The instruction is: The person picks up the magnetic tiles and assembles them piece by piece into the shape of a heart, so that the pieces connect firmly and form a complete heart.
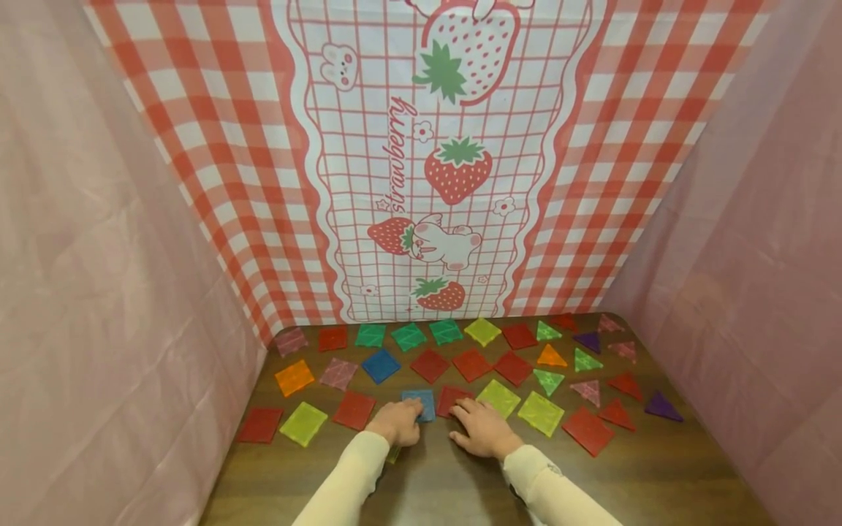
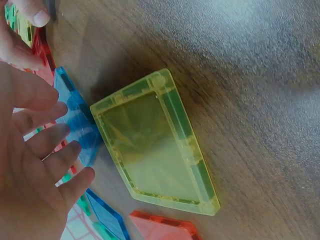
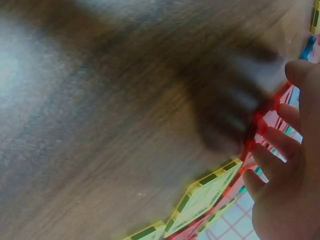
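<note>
1. Where two cream sleeves reach in from the near side, a person's bare hands are over a brown wooden tabletop.
2. Closest of the pieces, a yellow square tile of see-through plastic lies near the left wrist; the head view shows only a sliver of it, and neither hand grips it.
3. The left hand is loose, grasping nothing, its fingertips over a blue square tile near the table's middle; I cannot tell how firmly they touch.
4. The right hand is also relaxed and free of any grip, its fingertips at a red square tile just beside the blue one.
5. To either side runs the rest of the near row of squares, in red and yellow.
6. Beyond lie a middle row of squares and a far row of squares, with triangular tiles gathered on the right.
7. By my judgement, the spreading-out is largely done; no stacked or upright piece shows, so anything past this flat layout is left.
8. Farthest back hangs a red-and-white strawberry cloth, between pink curtains.
</note>
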### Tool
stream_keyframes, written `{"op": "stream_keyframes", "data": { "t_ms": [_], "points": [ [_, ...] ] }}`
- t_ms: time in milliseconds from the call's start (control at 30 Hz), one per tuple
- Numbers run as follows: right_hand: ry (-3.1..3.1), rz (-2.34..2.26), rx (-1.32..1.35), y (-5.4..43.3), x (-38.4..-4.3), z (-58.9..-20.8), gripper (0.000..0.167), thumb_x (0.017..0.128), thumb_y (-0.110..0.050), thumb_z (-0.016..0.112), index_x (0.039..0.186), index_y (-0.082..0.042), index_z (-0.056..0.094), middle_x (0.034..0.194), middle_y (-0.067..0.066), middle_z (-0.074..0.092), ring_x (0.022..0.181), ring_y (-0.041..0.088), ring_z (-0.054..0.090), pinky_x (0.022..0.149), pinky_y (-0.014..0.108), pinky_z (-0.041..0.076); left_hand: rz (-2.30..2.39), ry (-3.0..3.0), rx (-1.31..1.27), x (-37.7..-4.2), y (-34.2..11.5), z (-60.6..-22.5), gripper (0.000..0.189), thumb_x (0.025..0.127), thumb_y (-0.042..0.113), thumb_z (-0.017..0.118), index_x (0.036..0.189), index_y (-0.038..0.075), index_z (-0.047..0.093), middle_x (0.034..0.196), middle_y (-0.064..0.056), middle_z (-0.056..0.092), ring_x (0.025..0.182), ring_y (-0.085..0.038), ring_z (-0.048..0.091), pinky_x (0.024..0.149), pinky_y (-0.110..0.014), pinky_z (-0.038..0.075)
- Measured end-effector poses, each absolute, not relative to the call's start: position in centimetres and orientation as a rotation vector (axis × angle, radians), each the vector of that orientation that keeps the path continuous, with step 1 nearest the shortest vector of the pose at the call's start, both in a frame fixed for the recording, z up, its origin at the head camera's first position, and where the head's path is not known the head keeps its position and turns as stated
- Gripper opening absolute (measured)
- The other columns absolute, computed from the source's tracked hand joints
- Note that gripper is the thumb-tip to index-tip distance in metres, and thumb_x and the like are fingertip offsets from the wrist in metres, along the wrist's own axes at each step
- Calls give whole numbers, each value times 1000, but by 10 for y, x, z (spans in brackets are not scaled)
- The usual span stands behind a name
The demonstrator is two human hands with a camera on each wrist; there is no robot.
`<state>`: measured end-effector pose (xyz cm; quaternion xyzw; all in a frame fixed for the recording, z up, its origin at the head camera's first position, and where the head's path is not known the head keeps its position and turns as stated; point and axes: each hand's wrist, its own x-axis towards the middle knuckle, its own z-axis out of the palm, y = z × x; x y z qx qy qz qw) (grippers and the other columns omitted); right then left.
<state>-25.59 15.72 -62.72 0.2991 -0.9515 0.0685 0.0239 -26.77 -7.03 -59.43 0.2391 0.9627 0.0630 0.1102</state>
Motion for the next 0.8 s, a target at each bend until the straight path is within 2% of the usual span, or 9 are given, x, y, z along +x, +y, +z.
{"op": "stream_keyframes", "data": {
  "t_ms": [100, 233, 467, 600, 800],
  "points": [
    [-2956, 213, 941, 159, -255, -629, 55, 95, -41, 67, 141, -11, 59, 137, 13, 58, 126, 31, 57, 106, 53, 45, 179, 2808, 693, -265, -67, -595, 45, 93, 17, 56, 137, 17, 63, 151, -3, 54, 140, -24, 51, 113, -36, 44],
    [-2965, 219, 948, 161, -254, -629, 55, 96, -42, 66, 142, -12, 59, 137, 12, 57, 126, 31, 57, 109, 52, 44, 157, 2781, 670, -262, -62, -595, 51, 93, 18, 54, 144, 20, 58, 156, 0, 48, 145, -22, 45, 115, -36, 41],
    [-2936, 279, 977, 164, -252, -625, 51, 94, -39, 69, 136, -10, 64, 137, 15, 59, 130, 35, 55, 108, 58, 42, 58, 2803, 670, -257, -55, -595, 50, 96, 21, 54, 146, 23, 57, 157, 1, 47, 145, -22, 44, 116, -38, 40],
    [-2964, 291, 970, 164, -252, -622, 53, 94, -39, 68, 138, -9, 62, 142, 18, 57, 135, 38, 52, 109, 61, 40, 22, 2834, 666, -256, -52, -598, 50, 97, 25, 55, 147, 22, 56, 156, -1, 48, 145, -24, 45, 115, -39, 40],
    [-3031, 296, 899, 162, -253, -627, 58, 95, -40, 67, 143, -9, 57, 150, 17, 51, 140, 37, 47, 112, 60, 37, 42, 2856, 630, -254, -49, -600, 49, 99, 29, 56, 148, 21, 55, 157, -3, 47, 145, -26, 44, 115, -42, 40]
  ]
}}
